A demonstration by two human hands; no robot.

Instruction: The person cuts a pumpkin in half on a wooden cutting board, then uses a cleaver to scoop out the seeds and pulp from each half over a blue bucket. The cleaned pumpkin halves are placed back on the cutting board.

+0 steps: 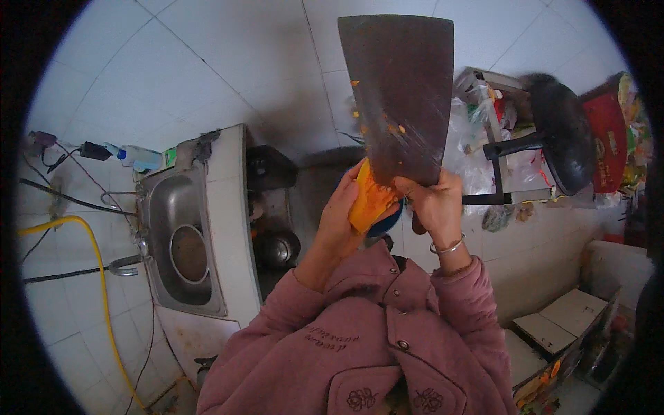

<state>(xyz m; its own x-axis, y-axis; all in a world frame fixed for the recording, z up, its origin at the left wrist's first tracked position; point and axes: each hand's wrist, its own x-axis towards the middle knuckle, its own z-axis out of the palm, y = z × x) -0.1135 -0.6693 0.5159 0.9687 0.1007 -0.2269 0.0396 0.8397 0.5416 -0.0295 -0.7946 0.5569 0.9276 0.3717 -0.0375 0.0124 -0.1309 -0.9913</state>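
My left hand (340, 205) grips a wedge of pumpkin (367, 205), its orange, stringy inner side turned toward my right hand. Around the handle of a broad cleaver (402, 98) my right hand (434, 199) is closed, the thumb pressed near the base of the blade. The large dark blade points up and away from me, with bits of orange flesh stuck to it. Its lower end meets or overlaps the pumpkin's inner face; the exact contact is hidden. Below both hands, partly covered, is a blue container (385, 223).
A steel sink (181, 244) holding a round vessel lies left, with a yellow hose (101, 259) beside it. A dark pot (277, 249) sits low beside the counter. On the right, a black pan (563, 135) and plastic bags (467, 135) crowd a rack. White panels (560, 321) lie lower right.
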